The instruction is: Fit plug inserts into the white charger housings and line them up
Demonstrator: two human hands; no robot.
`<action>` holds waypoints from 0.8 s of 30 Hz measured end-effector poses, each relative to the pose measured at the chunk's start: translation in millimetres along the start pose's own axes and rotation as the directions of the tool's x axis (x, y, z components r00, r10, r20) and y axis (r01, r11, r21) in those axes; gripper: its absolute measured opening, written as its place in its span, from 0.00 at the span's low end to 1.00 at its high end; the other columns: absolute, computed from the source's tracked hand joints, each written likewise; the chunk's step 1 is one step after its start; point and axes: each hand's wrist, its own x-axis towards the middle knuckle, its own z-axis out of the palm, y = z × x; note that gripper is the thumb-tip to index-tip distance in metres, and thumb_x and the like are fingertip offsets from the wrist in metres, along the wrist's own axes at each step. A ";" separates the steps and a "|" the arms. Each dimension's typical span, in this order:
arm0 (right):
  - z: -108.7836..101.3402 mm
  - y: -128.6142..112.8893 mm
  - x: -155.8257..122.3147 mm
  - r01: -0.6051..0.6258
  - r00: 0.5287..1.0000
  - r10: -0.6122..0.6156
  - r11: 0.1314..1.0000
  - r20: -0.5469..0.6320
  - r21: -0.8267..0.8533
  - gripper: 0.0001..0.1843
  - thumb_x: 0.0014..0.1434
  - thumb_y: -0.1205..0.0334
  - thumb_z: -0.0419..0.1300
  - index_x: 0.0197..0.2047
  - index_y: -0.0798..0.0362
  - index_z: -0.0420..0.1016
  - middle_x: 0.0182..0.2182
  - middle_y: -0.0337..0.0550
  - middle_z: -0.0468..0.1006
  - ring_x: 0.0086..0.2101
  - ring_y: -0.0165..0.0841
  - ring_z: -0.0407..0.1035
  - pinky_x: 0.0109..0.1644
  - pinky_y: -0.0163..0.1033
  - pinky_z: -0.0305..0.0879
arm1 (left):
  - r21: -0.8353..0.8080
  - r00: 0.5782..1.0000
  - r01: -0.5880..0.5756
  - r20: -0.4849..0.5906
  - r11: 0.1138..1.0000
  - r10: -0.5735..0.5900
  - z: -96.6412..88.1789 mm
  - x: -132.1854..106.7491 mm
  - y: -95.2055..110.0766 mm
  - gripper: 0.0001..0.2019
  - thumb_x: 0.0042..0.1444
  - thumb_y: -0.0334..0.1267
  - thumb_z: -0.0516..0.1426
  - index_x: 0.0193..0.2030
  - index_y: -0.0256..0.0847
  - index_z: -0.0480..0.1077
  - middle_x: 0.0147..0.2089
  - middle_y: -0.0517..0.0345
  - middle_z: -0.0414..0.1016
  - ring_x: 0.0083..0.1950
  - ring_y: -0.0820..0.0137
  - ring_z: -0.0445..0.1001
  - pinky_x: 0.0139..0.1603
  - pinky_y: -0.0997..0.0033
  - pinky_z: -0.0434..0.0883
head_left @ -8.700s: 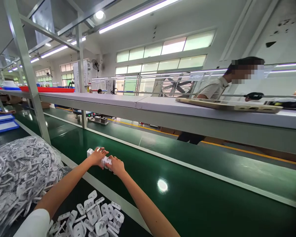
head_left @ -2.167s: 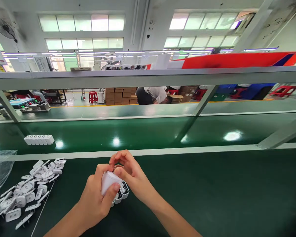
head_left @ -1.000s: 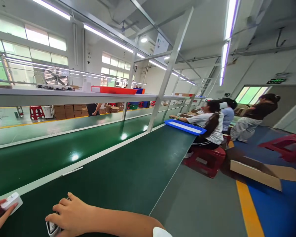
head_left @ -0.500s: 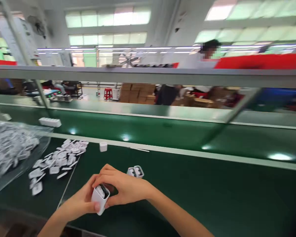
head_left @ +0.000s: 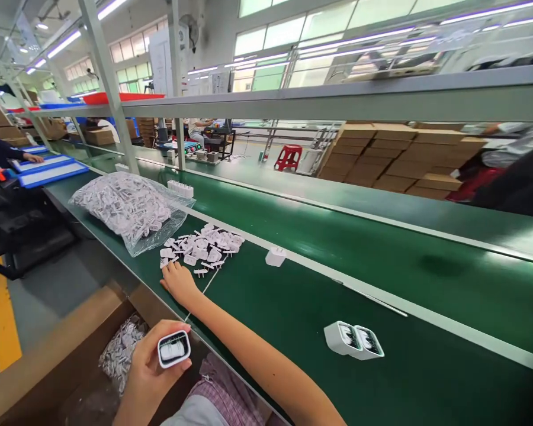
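My left hand is wrapped around a white charger housing, held near the table's front edge. Its open end faces me, and a circuit board with a pale block shows inside. At the near left end of a pile of white plug covers, many with metal pins, is my right hand. Its fingers stretch to the outermost piece, slightly apart; whether they grip it is hard to see. Two more open charger housings lie side by side on the green table to the right.
A clear bag full of white parts lies behind the pile. One white block sits by the pale rail. Below the table's edge stands a cardboard box holding more parts. A co-worker's arm shows at far left beside blue trays.
My right hand has left the housing and reached left to the plug-cover pile. My left hand keeps the housing, now lower, opening toward me. The view has swung left.
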 end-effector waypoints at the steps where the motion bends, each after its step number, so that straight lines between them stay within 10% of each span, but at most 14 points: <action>1: 2.1 0.0 1.7 -0.022 1.000 0.022 1.000 -0.017 0.022 0.10 0.64 0.63 0.61 0.48 0.57 0.73 0.48 0.47 0.74 0.48 0.39 0.71 0.51 0.51 0.70 | 0.000 1.000 -0.020 0.005 1.000 0.020 0.4 1.5 3.9 0.15 0.46 0.45 0.69 0.41 0.45 0.79 0.43 0.54 0.79 0.43 0.64 0.76 0.44 0.73 0.72; 5: -28.6 11.6 -22.9 -0.074 0.987 0.100 0.977 -0.122 0.200 0.05 0.65 0.67 0.57 0.43 0.58 0.73 0.38 0.44 0.77 0.39 0.34 0.74 0.45 0.44 0.73 | -0.031 0.994 -0.016 0.110 0.999 0.020 3.9 4.3 5.4 0.17 0.49 0.47 0.67 0.45 0.44 0.76 0.42 0.54 0.78 0.41 0.66 0.75 0.42 0.72 0.72; 10: -125.8 1.6 -116.6 0.004 0.949 0.132 0.904 -0.287 0.427 0.09 0.69 0.62 0.48 0.43 0.54 0.69 0.42 0.46 0.78 0.35 0.30 0.76 0.39 0.36 0.75 | -0.051 0.949 0.080 0.309 0.995 -0.060 22.5 13.9 3.6 0.27 0.57 0.51 0.62 0.59 0.49 0.57 0.43 0.58 0.72 0.40 0.69 0.74 0.40 0.73 0.69; 14: -186.5 -18.8 -180.3 0.153 0.917 0.122 0.773 -0.381 0.615 0.06 0.66 0.61 0.57 0.41 0.51 0.74 0.44 0.47 0.79 0.45 0.36 0.75 0.44 0.37 0.75 | -0.026 0.812 0.070 0.583 0.997 -0.042 63.3 41.5 19.1 0.31 0.60 0.50 0.59 0.62 0.51 0.46 0.48 0.56 0.69 0.42 0.69 0.72 0.40 0.71 0.68; 24: -246.8 20.7 -239.9 0.207 0.638 0.155 0.909 -0.754 0.363 0.07 0.65 0.66 0.59 0.43 0.46 0.77 0.41 0.43 0.80 0.43 0.34 0.76 0.46 0.37 0.75 | -0.071 0.499 -0.315 0.836 0.946 0.229 195.4 89.9 64.9 0.25 0.63 0.50 0.55 0.59 0.50 0.47 0.48 0.55 0.67 0.38 0.70 0.68 0.40 0.69 0.66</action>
